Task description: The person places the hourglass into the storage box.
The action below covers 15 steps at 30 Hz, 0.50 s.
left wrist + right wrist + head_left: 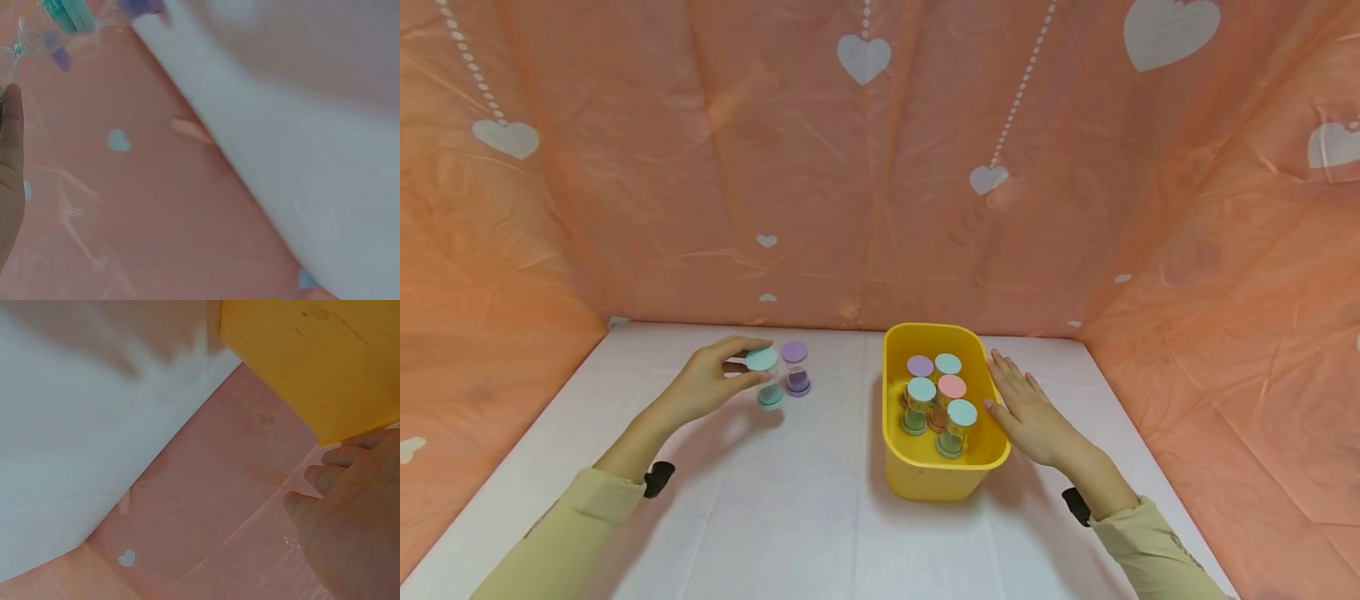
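Note:
My left hand (718, 383) grips a small sand timer with teal caps (766, 377) on the white table, fingers curled round its top. A second timer with purple caps (796, 367) stands just to its right, touching or nearly so. In the left wrist view the teal timer (65, 14) and the purple one (142, 6) show blurred at the top edge. My right hand (1026, 408) lies with straight fingers against the right wall of a yellow bin (925, 479), also seen as the yellow bin (312, 362). Several timers (936, 400) with pastel caps stand inside it.
Peach sheeting printed with white hearts (865, 167) walls the table (790, 525) at the back and both sides. The white tabletop spreads toward me in front of the bin and timers.

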Tool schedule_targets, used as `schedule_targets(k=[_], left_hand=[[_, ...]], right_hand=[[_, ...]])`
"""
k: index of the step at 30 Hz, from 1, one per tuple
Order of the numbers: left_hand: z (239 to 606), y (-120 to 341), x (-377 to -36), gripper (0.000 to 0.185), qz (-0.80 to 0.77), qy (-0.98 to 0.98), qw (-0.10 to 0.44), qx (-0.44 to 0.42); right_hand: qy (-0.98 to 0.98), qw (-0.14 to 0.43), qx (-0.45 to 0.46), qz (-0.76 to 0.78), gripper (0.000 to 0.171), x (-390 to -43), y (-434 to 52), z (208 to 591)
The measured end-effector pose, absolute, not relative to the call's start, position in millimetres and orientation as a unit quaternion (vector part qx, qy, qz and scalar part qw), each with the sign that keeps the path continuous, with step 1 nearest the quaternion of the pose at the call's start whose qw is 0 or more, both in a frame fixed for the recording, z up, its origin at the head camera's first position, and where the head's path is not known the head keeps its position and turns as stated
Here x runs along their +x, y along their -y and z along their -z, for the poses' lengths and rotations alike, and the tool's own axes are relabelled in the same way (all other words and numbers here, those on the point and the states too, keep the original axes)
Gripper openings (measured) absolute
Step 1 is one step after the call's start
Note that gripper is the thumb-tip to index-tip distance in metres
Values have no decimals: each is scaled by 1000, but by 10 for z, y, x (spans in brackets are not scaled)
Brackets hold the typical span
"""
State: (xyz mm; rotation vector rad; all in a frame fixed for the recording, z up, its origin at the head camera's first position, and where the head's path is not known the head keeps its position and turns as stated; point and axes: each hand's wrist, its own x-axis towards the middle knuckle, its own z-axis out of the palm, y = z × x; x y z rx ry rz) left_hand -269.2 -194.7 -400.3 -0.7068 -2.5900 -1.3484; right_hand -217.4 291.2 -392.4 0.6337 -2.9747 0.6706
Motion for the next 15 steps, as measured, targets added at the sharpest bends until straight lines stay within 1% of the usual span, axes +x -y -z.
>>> schedule_targets(k=[15], left_hand=[[3557,1447,-2469,46,465,829,86,-299]], right_hand=[[955,12,201,-219,68,-2174,-2911,3939]])
